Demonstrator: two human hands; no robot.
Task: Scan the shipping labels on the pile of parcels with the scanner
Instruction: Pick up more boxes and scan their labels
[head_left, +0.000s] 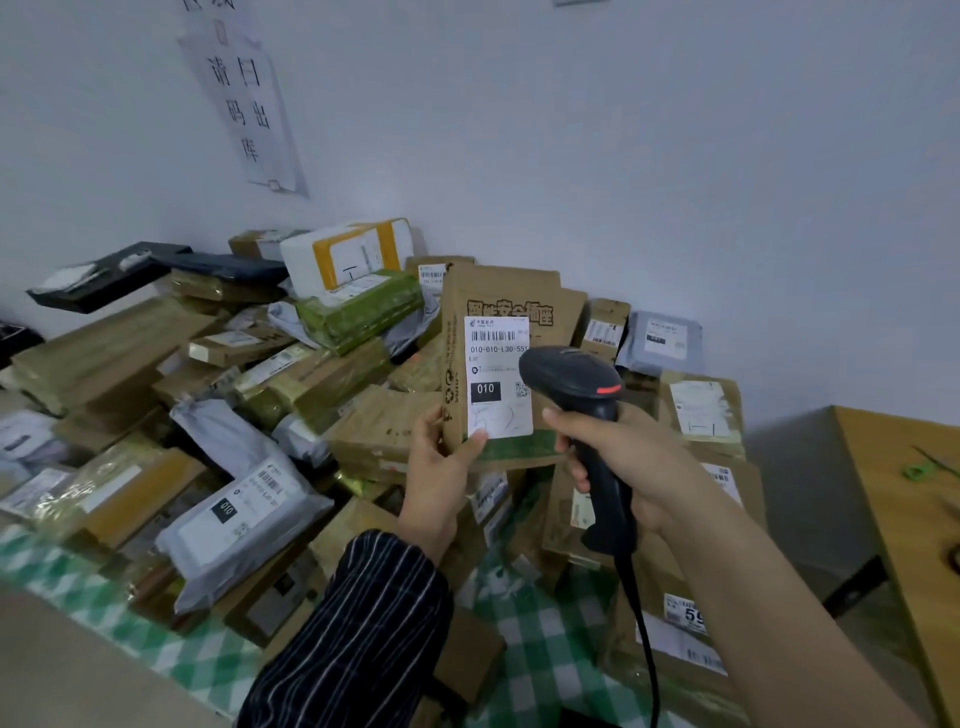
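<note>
While a brown cardboard parcel (498, 291) is held upright at the centre of the frame, its shipping label (496, 374) is turned toward the camera. The left hand (441, 473) has its grip closed on the parcel's lower left corner, thumb on the label's bottom edge. The black scanner (571, 374) is clasped by its handle in the grip of the right hand (628, 457), its head just before the label's right side.

The scan of this parcel is judged to be in hand. Next, the scanner head must be aimed at the barcode near the label's top.

The pile of parcels (311, 379) is spread behind and below, across a worktop (540, 634) covered in green checked cloth.

The label's right edge is hidden by the scanner head. The trigger cannot be seen, and no beam can be made out. The cable (645, 654) is cut off at the lower edge.
</note>
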